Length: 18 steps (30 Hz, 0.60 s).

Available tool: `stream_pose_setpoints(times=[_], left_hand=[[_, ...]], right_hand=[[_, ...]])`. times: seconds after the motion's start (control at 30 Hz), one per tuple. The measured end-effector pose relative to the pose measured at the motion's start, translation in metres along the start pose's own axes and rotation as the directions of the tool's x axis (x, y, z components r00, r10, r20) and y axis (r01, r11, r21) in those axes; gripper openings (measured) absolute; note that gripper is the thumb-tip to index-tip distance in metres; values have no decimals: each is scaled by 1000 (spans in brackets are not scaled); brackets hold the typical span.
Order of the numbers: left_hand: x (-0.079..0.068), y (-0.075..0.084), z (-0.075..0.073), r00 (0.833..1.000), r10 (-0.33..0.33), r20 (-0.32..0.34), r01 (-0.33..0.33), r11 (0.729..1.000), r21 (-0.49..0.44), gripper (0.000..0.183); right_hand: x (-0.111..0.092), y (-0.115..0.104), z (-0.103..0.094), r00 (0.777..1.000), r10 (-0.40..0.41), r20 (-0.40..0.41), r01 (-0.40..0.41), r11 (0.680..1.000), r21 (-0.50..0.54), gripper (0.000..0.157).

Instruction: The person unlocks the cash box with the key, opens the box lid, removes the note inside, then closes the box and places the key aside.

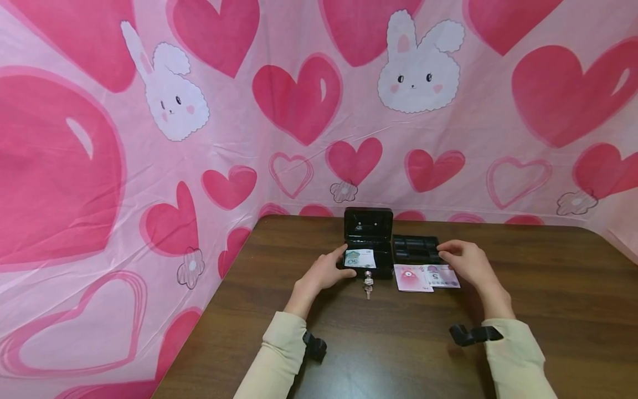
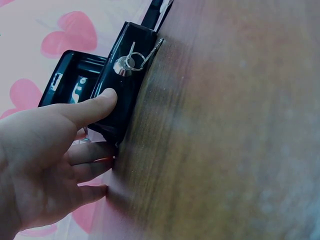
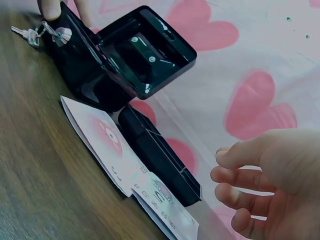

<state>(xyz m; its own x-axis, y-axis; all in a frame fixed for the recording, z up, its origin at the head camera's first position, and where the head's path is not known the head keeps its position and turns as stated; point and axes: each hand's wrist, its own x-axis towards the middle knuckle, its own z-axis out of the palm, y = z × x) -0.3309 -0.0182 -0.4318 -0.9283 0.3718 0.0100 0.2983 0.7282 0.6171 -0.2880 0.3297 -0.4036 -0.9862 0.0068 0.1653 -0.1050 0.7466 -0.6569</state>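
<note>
A black cash box (image 1: 382, 273) stands on the table with its lid (image 1: 369, 223) raised. My left hand (image 1: 325, 271) holds it at the left front corner; in the left wrist view the thumb (image 2: 102, 104) presses the front face and the fingers reach along the side. A green 50 banknote (image 1: 360, 259) lies inside. Keys (image 3: 29, 36) hang from the front lock. Beside the box sits a black compartment tray (image 1: 416, 248). My right hand (image 1: 467, 263) hovers by the tray's right end, fingers loosely bent, holding nothing. Pink banknotes (image 1: 412, 279) and purple 5 banknotes (image 1: 445, 277) lie before the tray, slightly overlapping.
The brown wooden table (image 1: 379, 343) extends toward me and to the right. A pink cloth with hearts and rabbits (image 1: 299, 100) hangs behind and to the left. Each wrist wears a black camera strap (image 1: 476, 335).
</note>
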Motion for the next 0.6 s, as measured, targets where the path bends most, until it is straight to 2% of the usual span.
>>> stream_pose_setpoints(times=[0.33,0.6], left_hand=[[1,0,1,1000,3,-4,-3,1000,8,79],[1,0,1,1000,5,-3,-5,1000,11,79]], right_hand=[[5,-8,11,998,-49,25,49,999,9,30],[6,-17,17,998,-54,40,54,999,8,30]])
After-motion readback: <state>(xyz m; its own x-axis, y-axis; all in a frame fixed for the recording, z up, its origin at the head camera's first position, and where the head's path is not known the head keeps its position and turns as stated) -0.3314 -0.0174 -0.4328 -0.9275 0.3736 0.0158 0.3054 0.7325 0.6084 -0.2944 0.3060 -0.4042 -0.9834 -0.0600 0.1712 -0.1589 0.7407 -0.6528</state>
